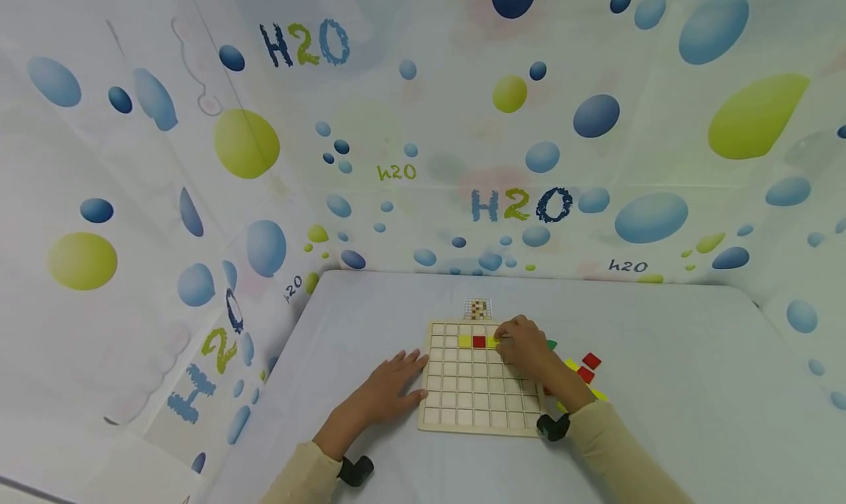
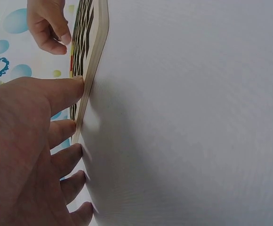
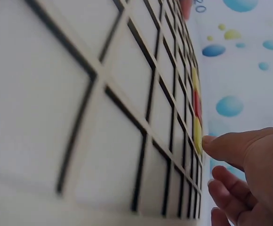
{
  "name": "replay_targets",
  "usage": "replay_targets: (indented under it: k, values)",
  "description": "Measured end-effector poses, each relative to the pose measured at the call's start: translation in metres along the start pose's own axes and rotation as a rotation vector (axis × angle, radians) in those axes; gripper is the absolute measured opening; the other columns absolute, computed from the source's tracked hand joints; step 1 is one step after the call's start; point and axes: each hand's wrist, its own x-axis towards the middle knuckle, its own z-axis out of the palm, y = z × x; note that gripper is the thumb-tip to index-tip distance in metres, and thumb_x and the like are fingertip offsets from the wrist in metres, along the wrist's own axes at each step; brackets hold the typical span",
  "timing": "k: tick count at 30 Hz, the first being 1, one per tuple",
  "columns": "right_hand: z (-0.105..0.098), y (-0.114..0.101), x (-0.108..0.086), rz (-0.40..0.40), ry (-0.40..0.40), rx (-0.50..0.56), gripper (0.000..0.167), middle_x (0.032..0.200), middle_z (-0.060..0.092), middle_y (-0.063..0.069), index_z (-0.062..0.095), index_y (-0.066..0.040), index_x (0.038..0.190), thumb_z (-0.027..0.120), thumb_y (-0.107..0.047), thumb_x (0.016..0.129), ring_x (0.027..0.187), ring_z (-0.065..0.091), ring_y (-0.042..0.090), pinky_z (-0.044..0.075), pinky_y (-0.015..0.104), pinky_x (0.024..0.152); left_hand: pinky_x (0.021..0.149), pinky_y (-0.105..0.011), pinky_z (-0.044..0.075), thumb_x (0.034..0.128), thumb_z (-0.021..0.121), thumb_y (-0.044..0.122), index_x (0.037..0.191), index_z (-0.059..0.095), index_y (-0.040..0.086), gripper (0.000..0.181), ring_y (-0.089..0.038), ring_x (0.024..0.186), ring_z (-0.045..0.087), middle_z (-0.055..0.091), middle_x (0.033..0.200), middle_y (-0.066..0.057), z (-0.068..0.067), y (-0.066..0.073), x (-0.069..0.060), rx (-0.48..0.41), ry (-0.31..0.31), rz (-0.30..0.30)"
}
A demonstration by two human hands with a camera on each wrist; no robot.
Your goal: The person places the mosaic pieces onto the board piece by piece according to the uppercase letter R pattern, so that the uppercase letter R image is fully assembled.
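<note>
A square wooden grid board (image 1: pixel 479 405) lies on the white table. In one of its upper rows sit a yellow tile (image 1: pixel 465 341), a red tile (image 1: pixel 479 342) and a second yellow tile (image 1: pixel 492 342). The right hand (image 1: pixel 529 350) is over that row; in the right wrist view its thumb tip touches the end yellow tile (image 3: pixel 197 135), which lies level with the others. The other fingers of the right hand are bent beneath the thumb. Spread fingers of the left hand (image 1: pixel 390 390) rest against the board's left edge, as the left wrist view also shows.
Loose red tiles (image 1: pixel 591 361), with yellow and green ones, lie right of the board, partly behind the right forearm. A small printed pattern card (image 1: pixel 478 308) lies beyond the board's far edge. A cloth wall (image 1: pixel 449 122) with blue and green drops stands behind the table.
</note>
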Motion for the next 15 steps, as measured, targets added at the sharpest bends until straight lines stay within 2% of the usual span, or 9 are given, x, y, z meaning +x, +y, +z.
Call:
replay_targets:
  k: [5,8,12,15]
  values:
    - [-0.023,0.019,-0.003,0.091,-0.038,0.007,0.024,0.129,0.058,0.021,0.067,-0.006,0.127,0.067,-0.014,0.103,0.116,0.057,0.037,0.05,0.059,0.1,0.127,-0.062,0.025,0.106,0.061,0.045,0.164,0.039,0.016,0.069,-0.039,0.16,0.027,0.034,0.172,-0.009,0.001,0.0,0.001,0.006,0.005,0.0]
    - [-0.039,0.034,-0.006,0.127,-0.08,-0.009,0.031,0.131,0.057,0.024,0.064,-0.005,0.132,0.067,-0.014,0.103,0.119,0.056,0.04,0.051,0.059,0.102,0.127,-0.062,0.025,0.1059,0.061,0.045,0.164,0.04,0.016,0.069,-0.038,0.16,0.027,0.035,0.171,-0.009,0.002,0.0,0.001,0.014,0.008,-0.002]
    - [-0.057,0.05,-0.011,0.193,-0.151,-0.014,0.033,0.131,0.058,0.025,0.064,-0.003,0.132,0.069,-0.012,0.101,0.119,0.057,0.04,0.052,0.059,0.104,0.127,-0.062,0.025,0.1059,0.061,0.045,0.164,0.04,0.016,0.069,-0.039,0.16,0.027,0.035,0.171,-0.009,0.002,0.0,0.001,0.017,0.01,-0.002]
    - [-0.063,0.059,-0.012,0.246,-0.19,-0.011,0.03,0.129,0.06,0.023,0.067,-0.004,0.128,0.069,-0.011,0.099,0.114,0.059,0.037,0.054,0.057,0.104,0.127,-0.062,0.026,0.1058,0.062,0.045,0.164,0.04,0.015,0.069,-0.039,0.159,0.028,0.035,0.171,-0.01,0.001,0.001,0.001,0.017,0.01,0.002]
